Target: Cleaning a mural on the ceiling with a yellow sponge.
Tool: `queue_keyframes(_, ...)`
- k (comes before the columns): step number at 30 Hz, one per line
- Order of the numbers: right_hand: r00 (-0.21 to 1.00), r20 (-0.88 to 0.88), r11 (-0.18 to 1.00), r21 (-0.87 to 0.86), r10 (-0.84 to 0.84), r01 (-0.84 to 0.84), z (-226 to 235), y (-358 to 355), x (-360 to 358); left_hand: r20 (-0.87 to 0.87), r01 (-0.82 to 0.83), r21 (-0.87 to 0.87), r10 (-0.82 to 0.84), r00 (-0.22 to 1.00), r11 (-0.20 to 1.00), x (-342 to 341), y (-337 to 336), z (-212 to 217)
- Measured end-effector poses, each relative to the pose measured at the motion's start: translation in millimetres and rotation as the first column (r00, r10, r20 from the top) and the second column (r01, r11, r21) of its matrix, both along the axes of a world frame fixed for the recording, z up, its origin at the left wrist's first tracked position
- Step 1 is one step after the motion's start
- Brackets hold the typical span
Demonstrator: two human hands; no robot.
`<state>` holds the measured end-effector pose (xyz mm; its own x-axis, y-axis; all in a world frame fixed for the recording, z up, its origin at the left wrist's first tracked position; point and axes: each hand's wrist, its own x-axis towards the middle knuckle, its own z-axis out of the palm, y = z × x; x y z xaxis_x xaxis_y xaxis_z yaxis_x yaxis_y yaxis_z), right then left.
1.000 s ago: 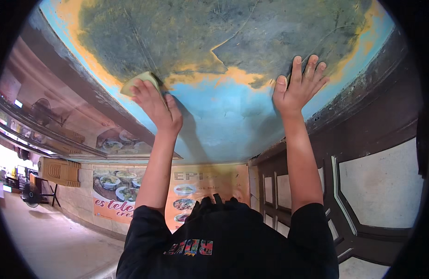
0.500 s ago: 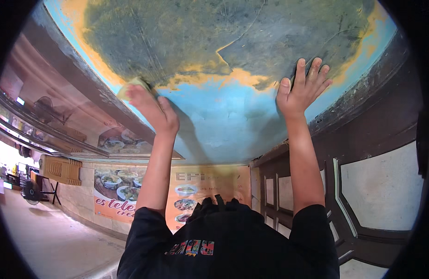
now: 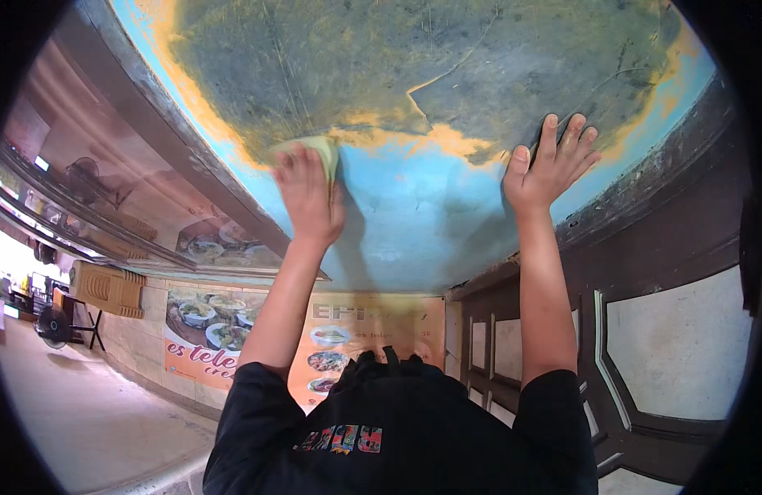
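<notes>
A worn tabletop (image 3: 405,214) stretches out ahead, light blue at its near part, with a large dark grey worn patch edged in orange. On it, where the blue meets the orange edge, my left hand (image 3: 309,194) presses down a pale yellow-green cloth (image 3: 327,155). The fingers lie over the cloth and cover part of it, its folds showing beyond them and at the thumb side. Farther right, my right hand (image 3: 550,169) rests on the tabletop with fingers spread, its tips over the dark patch and nothing in its grasp.
Dark brown panelling with pale inset panels (image 3: 678,346) runs along the right. A glossy reflecting surface (image 3: 141,190) borders the left side. Food posters (image 3: 203,330), stacked tan plastic chairs (image 3: 107,289) and a black fan (image 3: 52,326) stand behind and to the left.
My left hand has slid to the right along the tabletop with the cloth. My right hand keeps its place on the surface, while the whole view has shifted slightly.
</notes>
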<state>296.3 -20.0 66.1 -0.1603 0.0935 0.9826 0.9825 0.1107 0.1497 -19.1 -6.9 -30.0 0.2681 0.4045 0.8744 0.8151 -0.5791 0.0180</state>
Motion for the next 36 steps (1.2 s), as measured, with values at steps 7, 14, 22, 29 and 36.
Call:
queue_keyframes(7, 1.000, -0.005, 1.000, 0.006, -0.019, 0.019, -0.9, -1.5, 0.9, 0.072, -0.020, 0.057, 0.015, 0.997, 0.998, -6.4, 2.0, -1.1)
queue_keyframes(14, 0.998, -0.048, 0.999, 0.023, 0.031, -0.030, -0.9, 1.5, -2.5, 0.190, -0.035, -0.029, 0.040, 0.981, 0.999, -19.3, -1.4, -6.6)
queue_keyframes(22, 0.999, -0.039, 1.000, 0.018, 0.014, -0.013, 2.7, -1.1, -11.7, 0.179, -0.036, -0.037, 0.042, 0.983, 0.999, -39.6, 0.2, -9.5)
queue_keyframes(29, 0.999, -0.043, 1.000, 0.025, 0.015, -0.014, 2.0, 1.0, -17.2, 0.356, -0.041, -0.019, 0.045, 0.933, 0.999, -41.0, -0.7, -6.6)
queue_keyframes(36, 0.999, -0.045, 1.000, 0.014, 0.014, -0.013, -0.3, 2.2, -13.9, 0.522, -0.049, -0.023, 0.053, 0.851, 0.999, -31.6, 6.8, 9.2)
